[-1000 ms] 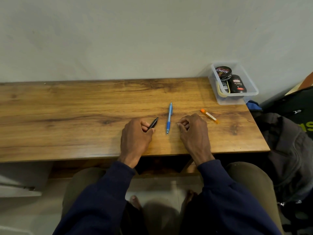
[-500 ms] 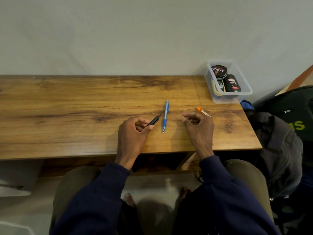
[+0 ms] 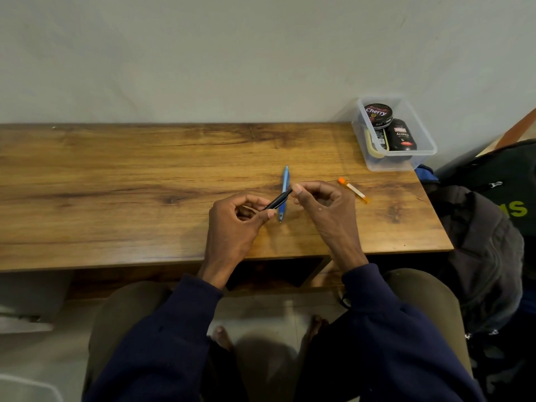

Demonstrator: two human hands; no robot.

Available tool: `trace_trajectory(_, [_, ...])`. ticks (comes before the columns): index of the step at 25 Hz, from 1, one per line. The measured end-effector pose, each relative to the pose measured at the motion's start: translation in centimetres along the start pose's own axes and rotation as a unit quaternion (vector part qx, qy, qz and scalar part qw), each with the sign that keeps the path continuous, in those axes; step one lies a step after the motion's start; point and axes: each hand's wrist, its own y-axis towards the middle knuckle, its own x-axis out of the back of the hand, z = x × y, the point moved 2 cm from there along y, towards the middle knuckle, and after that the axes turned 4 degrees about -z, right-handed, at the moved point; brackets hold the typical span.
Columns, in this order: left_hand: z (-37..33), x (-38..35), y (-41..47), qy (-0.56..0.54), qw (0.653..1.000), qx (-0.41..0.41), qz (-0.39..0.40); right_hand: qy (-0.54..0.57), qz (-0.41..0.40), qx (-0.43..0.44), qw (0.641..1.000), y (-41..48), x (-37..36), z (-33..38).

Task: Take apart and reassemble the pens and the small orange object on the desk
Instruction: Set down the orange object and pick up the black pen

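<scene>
While the left hand point(image 3: 235, 224) gripped the slim black pen point(image 3: 278, 200) in curled fingers above the wooden desk point(image 3: 116, 181), the right hand point(image 3: 322, 207) pinched its far tip between thumb and forefinger. Just beneath lay the blue plastic pen point(image 3: 285, 181); the small orange-capped tube point(image 3: 353, 190) rested toward the right edge, near the clear plastic box point(image 3: 412, 154) in the back right corner.

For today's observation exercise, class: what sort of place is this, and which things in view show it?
Probably a room at home, a simple study corner: a plain wooden desk against a bare wall, a clear plastic tub of Cherry-labelled containers, and a backpack beside the desk on the right.
</scene>
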Motion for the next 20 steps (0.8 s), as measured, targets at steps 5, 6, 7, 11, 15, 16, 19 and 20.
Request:
trace_trajectory(5, [-0.22, -0.14, -0.09, -0.029, 1.000, -0.010, 0.006, 0.042, 0.014, -0.007, 0.999, 0.07, 0.01, -0.28])
trace_trajectory(6, [-0.27, -0.19, -0.10, -0.031, 0.999, -0.009, 0.007, 0.046, 0.017, -0.010, 0.999, 0.07, 0.05, -0.33])
trace_trajectory(7, [-0.30, -0.22, -0.14, -0.031, 0.999, -0.007, 0.008, 0.048, 0.022, -0.012, 0.999, 0.07, 0.05, -0.36])
trace_trajectory(11, [-0.53, -0.19, -0.24, -0.029, 0.999, -0.018, 0.018, 0.055, 0.040, -0.017, 0.998, 0.02, -0.14, -0.22])
trace_trajectory(15, [-0.78, -0.23, -0.35, -0.041, 0.998, -0.028, 0.031, 0.056, 0.054, -0.024, 0.997, -0.03, -0.07, -0.16])
trace_trajectory(16, [-0.77, -0.27, -0.35, -0.041, 0.998, -0.027, 0.031, 0.053, 0.052, -0.024, 0.997, -0.07, -0.07, -0.15])
trace_trajectory(19, [-0.75, -0.38, -0.27, -0.033, 0.999, -0.034, 0.026, 0.041, 0.042, -0.027, 0.998, -0.04, -0.16, -0.22])
trace_trajectory(20, [-0.80, -0.41, -0.22, -0.033, 0.998, -0.037, 0.024, 0.036, 0.038, -0.028, 0.998, 0.00, -0.14, -0.26])
